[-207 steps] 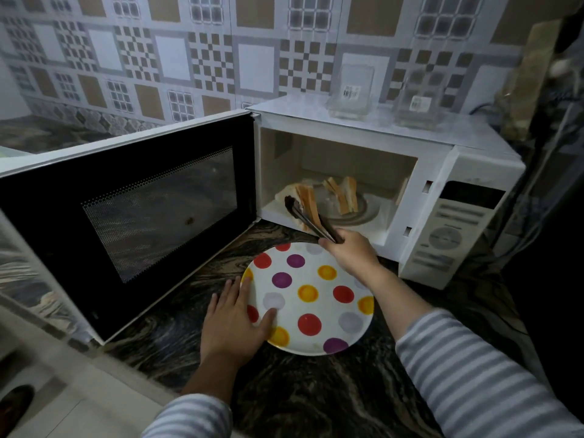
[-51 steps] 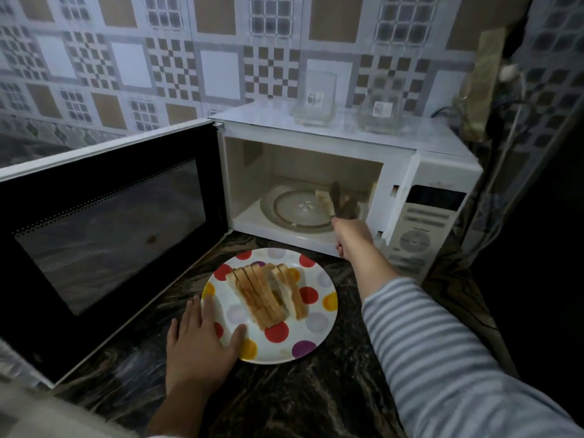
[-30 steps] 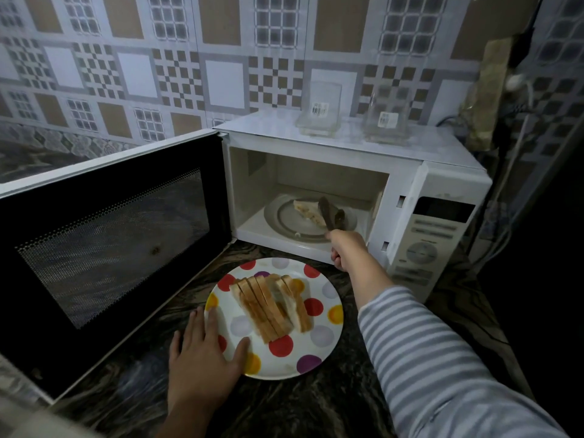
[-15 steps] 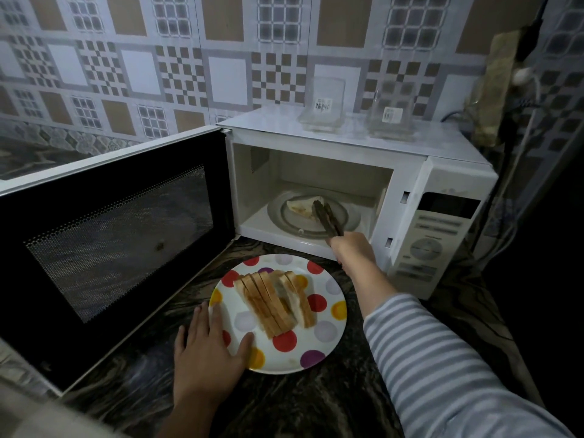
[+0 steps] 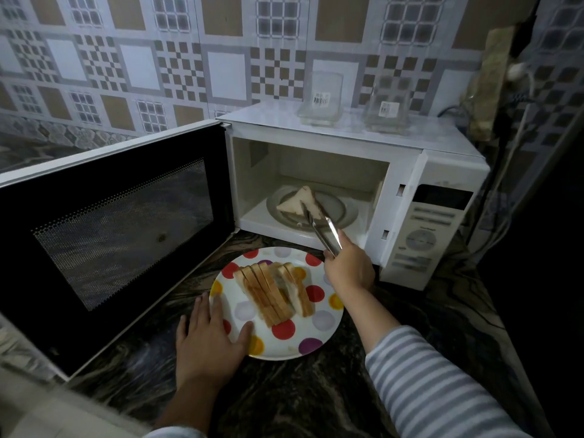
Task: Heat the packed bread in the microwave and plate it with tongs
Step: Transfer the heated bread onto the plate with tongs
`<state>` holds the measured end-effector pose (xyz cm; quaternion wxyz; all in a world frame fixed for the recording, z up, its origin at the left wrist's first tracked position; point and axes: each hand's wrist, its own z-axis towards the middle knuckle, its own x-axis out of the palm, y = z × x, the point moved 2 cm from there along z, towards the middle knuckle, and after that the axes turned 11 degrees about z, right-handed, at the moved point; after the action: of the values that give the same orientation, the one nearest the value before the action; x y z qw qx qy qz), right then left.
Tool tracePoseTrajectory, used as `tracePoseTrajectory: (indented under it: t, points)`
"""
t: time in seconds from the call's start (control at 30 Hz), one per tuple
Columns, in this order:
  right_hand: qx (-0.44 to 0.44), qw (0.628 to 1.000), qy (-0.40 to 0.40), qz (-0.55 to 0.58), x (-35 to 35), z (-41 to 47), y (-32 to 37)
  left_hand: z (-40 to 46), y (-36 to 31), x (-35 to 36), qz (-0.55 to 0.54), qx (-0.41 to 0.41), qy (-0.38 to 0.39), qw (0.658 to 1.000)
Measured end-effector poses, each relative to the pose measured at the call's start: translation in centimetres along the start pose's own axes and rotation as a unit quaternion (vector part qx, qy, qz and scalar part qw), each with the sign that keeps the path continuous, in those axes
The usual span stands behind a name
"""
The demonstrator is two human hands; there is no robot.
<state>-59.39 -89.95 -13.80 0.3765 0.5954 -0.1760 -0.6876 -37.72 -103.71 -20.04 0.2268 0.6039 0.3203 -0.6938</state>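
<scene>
So right hand [image 5: 347, 267] fingers gripping tongs [image 5: 322, 229], tips pinching slice [image 5: 295, 202] inside microwave [image 5: 347, 147]; left hand [image 5: 207, 343] flat, touching plate [image 5: 316, 330].

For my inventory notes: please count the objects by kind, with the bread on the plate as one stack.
Microwave: 1
Plate: 1
Tongs: 1
Clear containers: 2
Bread stack: 1
Single bread slice: 1
Total: 7

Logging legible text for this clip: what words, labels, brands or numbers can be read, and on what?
Nothing is legible.
Left glass container atop the microwave: white barcode sticker, print too small.
Right glass container: white sticker, blurred.
Microwave control panel: rows of button markings, blurred; display dark.
Polka-dot plate: no text.
</scene>
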Motion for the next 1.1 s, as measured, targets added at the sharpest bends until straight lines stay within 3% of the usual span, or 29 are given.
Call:
tracePoseTrajectory:
  t: [0.33, 0.77, 0.93, 1.1]
  points:
    - [-0.029, 0.999, 0.021, -0.006, -1.4, -3.2, -0.3, -0.1, 0.0, -0.1, -0.001, 0.007, -0.01, 1.0]
    - [0.137, 0.971, 0.148, 0.127, -3.9, 0.4, 0.3, -0.1, 0.0, -0.1, -0.003, 0.006, -0.009, 1.0]
    - [0.063, 0.982, 0.15, -0.096, -5.3, 2.6, 1.9, -0.1, 0.1, -0.1, -0.005, 0.009, -0.009, 1.0]
    - [0.096, 0.963, 0.215, -0.13, -5.3, 4.1, 3.3, -0.1, 0.1, 0.0, -0.001, 0.006, -0.005, 1.0]
